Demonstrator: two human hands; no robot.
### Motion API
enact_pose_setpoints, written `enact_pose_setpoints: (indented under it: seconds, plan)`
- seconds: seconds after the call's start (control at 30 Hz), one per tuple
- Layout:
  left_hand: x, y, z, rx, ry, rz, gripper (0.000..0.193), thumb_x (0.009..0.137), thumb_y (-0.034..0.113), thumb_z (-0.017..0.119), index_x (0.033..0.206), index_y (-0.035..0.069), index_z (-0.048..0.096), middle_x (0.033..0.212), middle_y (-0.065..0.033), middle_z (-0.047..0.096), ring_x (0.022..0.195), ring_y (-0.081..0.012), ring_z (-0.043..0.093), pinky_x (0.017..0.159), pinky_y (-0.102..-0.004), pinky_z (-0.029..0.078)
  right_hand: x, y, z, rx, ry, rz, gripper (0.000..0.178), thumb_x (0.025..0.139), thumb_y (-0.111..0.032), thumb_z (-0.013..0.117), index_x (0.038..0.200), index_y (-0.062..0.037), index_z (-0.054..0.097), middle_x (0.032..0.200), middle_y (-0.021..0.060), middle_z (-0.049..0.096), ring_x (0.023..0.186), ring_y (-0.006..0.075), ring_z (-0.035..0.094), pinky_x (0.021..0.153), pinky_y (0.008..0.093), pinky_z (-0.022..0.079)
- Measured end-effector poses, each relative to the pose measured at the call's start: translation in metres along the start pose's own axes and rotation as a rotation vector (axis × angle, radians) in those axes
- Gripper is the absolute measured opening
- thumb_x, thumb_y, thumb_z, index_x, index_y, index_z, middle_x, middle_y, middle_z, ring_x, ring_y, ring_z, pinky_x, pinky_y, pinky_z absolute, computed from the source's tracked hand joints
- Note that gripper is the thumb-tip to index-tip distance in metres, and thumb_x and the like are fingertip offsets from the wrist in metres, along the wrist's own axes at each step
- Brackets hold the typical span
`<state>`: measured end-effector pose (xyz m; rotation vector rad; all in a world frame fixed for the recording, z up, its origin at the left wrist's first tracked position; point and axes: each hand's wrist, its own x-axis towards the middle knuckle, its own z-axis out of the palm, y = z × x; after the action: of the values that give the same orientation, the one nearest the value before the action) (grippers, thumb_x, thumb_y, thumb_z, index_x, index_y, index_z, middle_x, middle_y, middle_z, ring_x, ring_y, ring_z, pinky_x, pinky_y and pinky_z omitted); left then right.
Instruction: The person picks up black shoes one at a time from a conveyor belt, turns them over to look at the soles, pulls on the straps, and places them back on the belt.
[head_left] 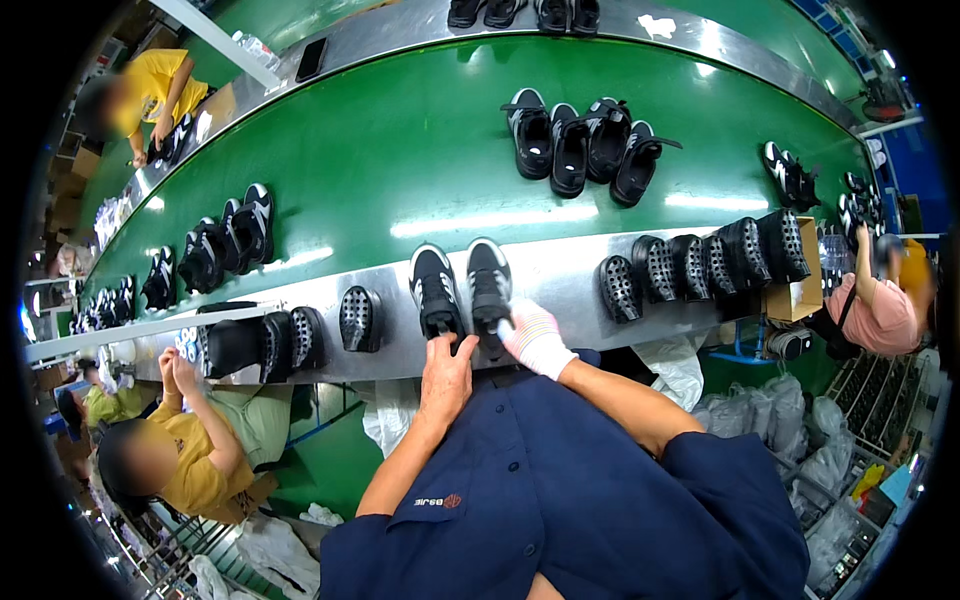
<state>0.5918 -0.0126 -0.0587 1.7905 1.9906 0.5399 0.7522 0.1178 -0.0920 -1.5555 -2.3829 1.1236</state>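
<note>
A pair of black and grey sneakers sits side by side on the metal ledge in front of me, toes pointing away. My bare left hand (447,378) is closed at the heel of the left sneaker (434,285), its fingers at the collar opening. On the right sneaker (489,280), my right hand (537,342), in a white knitted glove with coloured stripes, grips the heel end. The fingertips of both hands are partly hidden inside or behind the collars.
Black rounded pieces with dotted faces stand on the metal ledge (560,265), one at left (360,320) and several at right (690,268). Sneakers (569,150) rest on the green belt (400,140). A co-worker (190,460) sits at left; another (875,300) works at right.
</note>
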Motion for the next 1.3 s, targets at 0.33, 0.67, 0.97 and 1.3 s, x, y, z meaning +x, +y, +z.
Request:
enact_pose_setpoints:
  seconds: [0.33,0.67,0.97,1.3]
  plan:
    - [0.054,0.016,0.007,0.257,-0.224,-0.148,0.039,0.083,0.036,0.081,0.11,0.008,0.073,0.092,-0.0205,0.067,0.095,-0.0393,0.063,0.075,-0.0489,0.055,0.048,0.011,-0.066,-0.101,-0.028,0.139,0.042,0.09,-0.033,0.07,0.122,-0.0061,0.07,0.099,0.0259,0.071,0.093,0.0426,0.07,0.084,0.0505,0.056]
    - [0.183,-0.126,-0.06,0.51,0.12,-0.107,0.033,0.082,0.032,0.084,0.102,0.009,0.072,0.087,-0.0189,0.068,0.088,-0.0388,0.064,0.075,-0.0475,0.053,0.174,0.096,-0.219,-0.65,0.216,0.313,0.065,0.085,-0.052,0.076,0.142,-0.0261,0.061,0.116,0.0173,0.069,0.11,0.0363,0.066,0.096,0.0485,0.05]
    - [0.199,-0.183,-0.124,0.849,-0.14,-0.409,0.053,0.073,0.024,0.085,0.123,0.018,0.068,0.121,-0.0118,0.058,0.118,-0.0336,0.055,0.09,-0.0498,0.051,0.19,0.178,-0.251,-0.717,0.342,0.224,0.031,0.087,-0.045,0.074,0.095,-0.0155,0.077,0.096,0.0128,0.074,0.093,0.0333,0.073,0.08,0.048,0.056]
    - [0.258,-0.031,-0.019,0.217,-0.013,0.13,0.046,0.083,0.011,0.078,0.125,0.002,0.063,0.129,-0.0208,0.062,0.114,-0.0389,0.06,0.101,-0.0464,0.051,0.172,0.114,-0.271,-0.431,0.182,-0.049,0.045,0.086,-0.043,0.072,0.112,-0.0063,0.071,0.098,0.0191,0.073,0.098,0.0359,0.071,0.084,0.0489,0.057]
